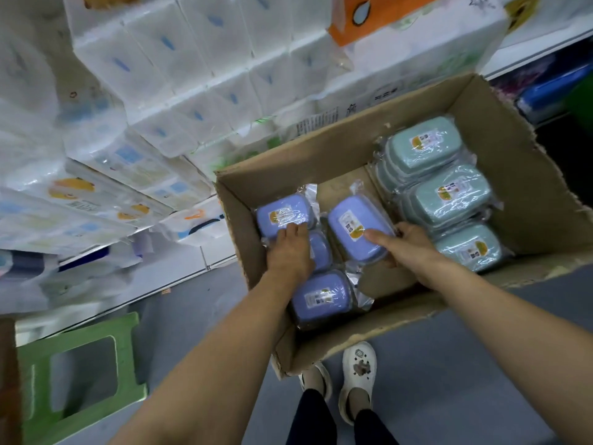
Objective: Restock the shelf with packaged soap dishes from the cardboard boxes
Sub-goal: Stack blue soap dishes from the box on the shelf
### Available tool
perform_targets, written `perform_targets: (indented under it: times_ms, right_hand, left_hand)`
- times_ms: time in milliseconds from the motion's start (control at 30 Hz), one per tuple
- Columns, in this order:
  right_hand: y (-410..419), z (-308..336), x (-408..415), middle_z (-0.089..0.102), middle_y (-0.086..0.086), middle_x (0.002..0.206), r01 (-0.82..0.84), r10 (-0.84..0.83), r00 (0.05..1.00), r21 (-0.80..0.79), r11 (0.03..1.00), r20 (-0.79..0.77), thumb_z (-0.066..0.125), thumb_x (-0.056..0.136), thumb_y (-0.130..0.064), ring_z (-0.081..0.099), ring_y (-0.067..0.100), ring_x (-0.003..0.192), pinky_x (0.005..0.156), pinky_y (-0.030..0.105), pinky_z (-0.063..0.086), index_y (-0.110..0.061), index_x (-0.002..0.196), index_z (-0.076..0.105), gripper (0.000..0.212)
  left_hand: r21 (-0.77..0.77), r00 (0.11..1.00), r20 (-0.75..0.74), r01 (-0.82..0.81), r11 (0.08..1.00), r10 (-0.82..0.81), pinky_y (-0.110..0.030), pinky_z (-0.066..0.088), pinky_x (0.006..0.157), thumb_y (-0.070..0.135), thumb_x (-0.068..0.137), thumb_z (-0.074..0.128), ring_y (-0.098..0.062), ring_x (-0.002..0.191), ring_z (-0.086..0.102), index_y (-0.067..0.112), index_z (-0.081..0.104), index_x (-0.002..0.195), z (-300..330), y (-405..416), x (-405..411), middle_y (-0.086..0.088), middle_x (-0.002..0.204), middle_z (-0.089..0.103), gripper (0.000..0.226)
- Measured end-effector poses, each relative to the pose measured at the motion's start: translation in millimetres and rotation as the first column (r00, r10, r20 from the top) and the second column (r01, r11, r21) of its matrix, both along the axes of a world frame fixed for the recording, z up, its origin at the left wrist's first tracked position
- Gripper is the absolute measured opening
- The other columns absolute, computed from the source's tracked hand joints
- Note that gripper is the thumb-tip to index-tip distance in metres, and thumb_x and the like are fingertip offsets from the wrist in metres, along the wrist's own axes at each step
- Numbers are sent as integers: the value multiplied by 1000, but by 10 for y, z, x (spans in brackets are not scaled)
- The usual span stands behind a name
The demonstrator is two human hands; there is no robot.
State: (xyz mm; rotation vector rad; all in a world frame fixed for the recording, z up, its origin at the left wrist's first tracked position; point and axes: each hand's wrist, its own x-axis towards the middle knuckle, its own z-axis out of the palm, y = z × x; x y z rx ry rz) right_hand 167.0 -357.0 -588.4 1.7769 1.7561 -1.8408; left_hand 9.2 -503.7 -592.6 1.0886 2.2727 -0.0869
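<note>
Forearms reaching down into cardboard box point(500, 130) on floor. Left hand point(290, 252) flat on purple soap dish point(282, 216); right hand point(407, 248) clamped round another point(353, 229). Likely light, rigid; film wrap slippery, so grip short ends.

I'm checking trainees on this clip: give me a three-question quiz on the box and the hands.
1. True or false: the green dishes lie on the left side of the box.
2. Which dish does the right hand hold? A) purple dish B) green C) none
3. Fill in: beside the box on the floor stands a green ____.

Key: 1 false, they lie on the right. 2 A. 3 stool. The left hand rests on another purple dish.
</note>
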Motion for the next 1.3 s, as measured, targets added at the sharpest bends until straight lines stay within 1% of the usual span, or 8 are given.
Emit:
perform_targets:
  times_ms: [133,333,433,567,733,867,1033,1300]
  right_hand:
    - [-63,-53,9,68,8,94,71,-72,996,-29,997,-44,78,80,-32,61,14,67,53,26,52,-2,109,61,45]
    - [-107,-16,-7,66,1,90,75,-79,993,-53,996,-86,79,79,-31,62,13,71,56,27,53,-7,108,61,41]
    - [-116,60,17,66,0,89,89,-92,991,-33,995,-94,81,78,-31,62,12,73,63,30,53,-10,103,59,39]
    - [-58,334,70,65,5,88,174,-169,975,17,985,-147,80,78,-33,59,16,68,59,30,51,-12,93,58,34]
    - [49,929,120,72,13,93,227,-224,940,-20,974,-257,83,73,-39,62,24,66,60,33,51,-10,95,62,42]
    - [90,1492,88,69,8,87,139,-157,925,-76,987,-345,78,79,-33,57,16,54,44,22,47,-13,92,64,28]
    - [32,2353,49,67,10,88,-28,-61,842,-157,987,-536,75,70,-30,61,19,66,53,27,54,-10,96,61,36]
    - [-159,3665,-338,73,8,92,-279,239,742,36,960,-626,84,59,-41,62,20,75,61,29,42,-12,101,65,54]
  left_hand:
    - [-224,974,-132,151,963,-184,-48,33,108,30,87,69,-33,137,34,12,16,152,-311,61,90,-13,150,30,86]
    - [-247,905,-212,316,916,-369,-50,40,103,32,90,66,-36,131,40,11,9,154,-443,89,42,-16,147,33,88]
    - [-125,964,-125,220,968,-235,-46,42,100,44,73,81,-33,128,40,13,12,153,-345,35,7,-12,143,35,110]
    - [80,981,110,-166,983,157,-42,35,108,39,70,84,-37,130,37,9,18,152,71,11,43,-15,144,34,109]
    - [278,848,352,-499,821,396,-39,36,110,32,63,88,-27,132,42,11,30,148,845,-97,76,-10,143,40,105]
    - [345,821,425,-536,771,381,-37,44,103,50,46,74,-21,122,52,13,38,143,1545,-212,160,-3,137,50,110]
    - [499,761,476,-646,577,441,-26,44,93,16,73,80,-14,108,56,18,38,139,2462,-374,92,3,124,53,79]
    - [711,777,511,-622,328,367,-20,49,76,11,81,74,-4,97,58,30,40,130,3751,-684,-5,12,112,55,63]
